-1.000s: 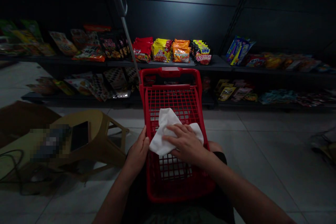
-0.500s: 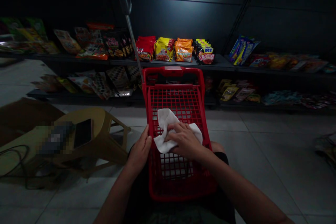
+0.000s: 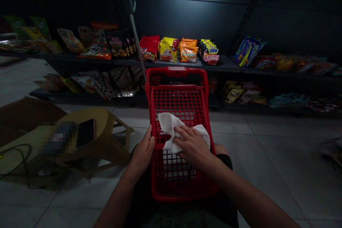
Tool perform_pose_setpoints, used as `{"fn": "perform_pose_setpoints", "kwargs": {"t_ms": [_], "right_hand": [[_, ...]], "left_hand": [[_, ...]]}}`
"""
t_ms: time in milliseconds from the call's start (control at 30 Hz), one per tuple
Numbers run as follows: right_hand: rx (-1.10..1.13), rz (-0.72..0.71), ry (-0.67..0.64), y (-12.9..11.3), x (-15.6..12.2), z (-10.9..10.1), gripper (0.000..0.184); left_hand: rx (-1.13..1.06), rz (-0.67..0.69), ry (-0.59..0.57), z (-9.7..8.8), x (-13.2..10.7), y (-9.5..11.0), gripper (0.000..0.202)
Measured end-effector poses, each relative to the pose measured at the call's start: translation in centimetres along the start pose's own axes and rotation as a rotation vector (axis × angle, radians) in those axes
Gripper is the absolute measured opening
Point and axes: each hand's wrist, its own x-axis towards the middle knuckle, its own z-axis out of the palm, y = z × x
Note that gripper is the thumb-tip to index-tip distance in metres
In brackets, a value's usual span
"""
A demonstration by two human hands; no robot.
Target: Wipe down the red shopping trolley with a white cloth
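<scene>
A red plastic shopping basket (image 3: 179, 105) with grid walls lies tipped towards me at my lap. My left hand (image 3: 143, 150) grips its left edge, with thumb and fingers along the rim and some fingertips hidden behind it. My right hand (image 3: 192, 145) presses a white cloth (image 3: 169, 123) against the basket's grid, near the middle. The cloth is crumpled under the fingers, and its loose ends stick out to the left and to the right of the hand.
Left of me stands a yellowish plastic stool (image 3: 103, 128) with a dark phone-like slab (image 3: 86, 133) on it. Black cables (image 3: 25, 164) trail farther left. Ahead, shelves hold snack packets (image 3: 168, 50). A metal pole (image 3: 137, 39) rises at the basket's far left corner.
My right hand has slid slightly to the right with the cloth, over the basket's grid. The left hand keeps its place on the edge. The view has shifted a little.
</scene>
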Motion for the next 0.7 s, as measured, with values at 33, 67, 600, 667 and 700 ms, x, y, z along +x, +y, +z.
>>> {"fn": "perform_pose_setpoints", "kwargs": {"t_ms": [33, 67, 600, 667, 700], "right_hand": [[0.037, -0.012, 0.013, 0.4, 0.2, -0.1, 0.035], [0.09, -0.026, 0.037, 0.9, 0.3, -0.2, 0.03], [-0.026, 0.071, 0.039, 0.2, -1.2, -0.6, 0.036], [-0.048, 0.066, 0.052, 0.6, -0.9, -0.2, 0.027], [-0.039, 0.046, 0.06, 1.1, -0.8, -0.1, 0.025]], "left_hand": [[0.001, -0.002, 0.002, -0.1, 0.0, 0.1, 0.063], [0.001, -0.009, 0.002, -0.1, -0.1, 0.1, 0.064], [0.005, 0.018, -0.019, -0.3, 0.2, 0.4, 0.063], [0.006, 0.016, -0.023, -0.3, 0.1, 0.5, 0.063], [0.006, 0.018, -0.023, -0.3, 0.1, 0.5, 0.063]]}}
